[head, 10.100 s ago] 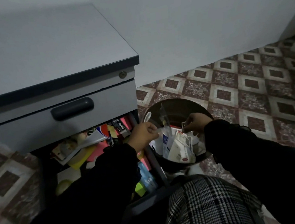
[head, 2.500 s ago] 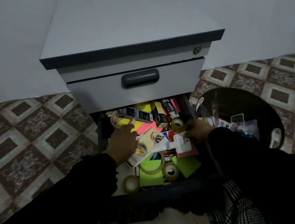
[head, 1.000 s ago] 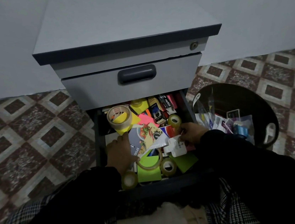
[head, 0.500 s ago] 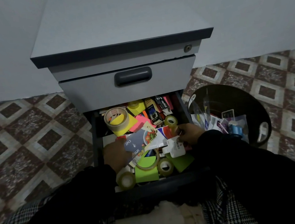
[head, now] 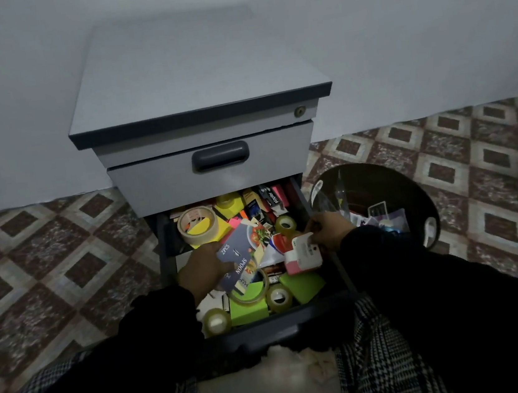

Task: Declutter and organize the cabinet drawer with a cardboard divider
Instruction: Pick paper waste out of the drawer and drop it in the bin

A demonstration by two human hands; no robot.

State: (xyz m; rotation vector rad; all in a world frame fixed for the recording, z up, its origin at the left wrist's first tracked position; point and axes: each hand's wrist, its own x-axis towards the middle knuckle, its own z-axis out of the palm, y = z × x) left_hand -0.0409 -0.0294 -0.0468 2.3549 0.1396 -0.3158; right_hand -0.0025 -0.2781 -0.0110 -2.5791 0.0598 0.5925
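Left hand (head: 202,267) grasps a spoon package (head: 238,255) over the open drawer (head: 302,321); right hand (head: 328,230) pinches a white-and-pink packet (head: 304,253) at the drawer's right edge, beside a dark bin (head: 413,190).

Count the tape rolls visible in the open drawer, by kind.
Wide tan tape roll: 1
Small clear tape rolls: 3
Large clear tape ring: 1
Total: 5

"2PCS", "SPOON" on blue card (head: 237,257); "stapler" box (head: 271,194)
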